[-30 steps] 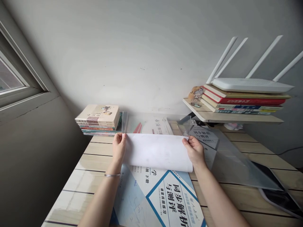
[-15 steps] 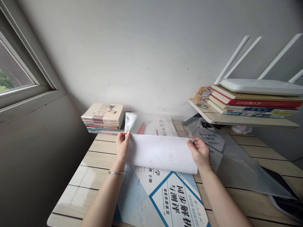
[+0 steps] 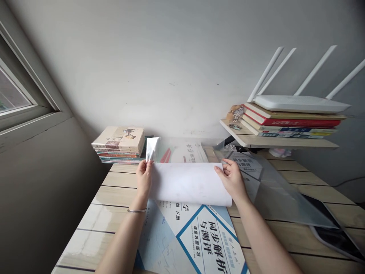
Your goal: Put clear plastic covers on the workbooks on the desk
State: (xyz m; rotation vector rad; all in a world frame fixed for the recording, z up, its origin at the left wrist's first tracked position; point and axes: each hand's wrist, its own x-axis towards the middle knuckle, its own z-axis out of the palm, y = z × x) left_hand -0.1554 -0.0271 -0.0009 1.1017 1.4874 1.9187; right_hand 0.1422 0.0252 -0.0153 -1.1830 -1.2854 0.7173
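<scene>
A white sheet of paper (image 3: 188, 182) is held stretched between my two hands, over the top part of a blue and white workbook (image 3: 211, 239). My left hand (image 3: 144, 177) pinches its far left corner together with the edge of a clear plastic sheet (image 3: 273, 190). At the far right corner, my right hand (image 3: 232, 179) has its thumb on the paper and its fingers behind, at the plastic. The clear sheet spreads behind the paper and out to the right. Whether the paper is joined to the workbook is hidden.
A stack of small books (image 3: 118, 144) stands at the back left of the slatted table (image 3: 97, 207). On the right, a raised shelf (image 3: 285, 142) bears books and a white router (image 3: 300, 102). A dark tablet-like object (image 3: 339, 228) lies partly under the plastic.
My right hand has shifted slightly left along with the paper's right corner, and its fingers look a little more spread. The camera view has turned slightly right.
</scene>
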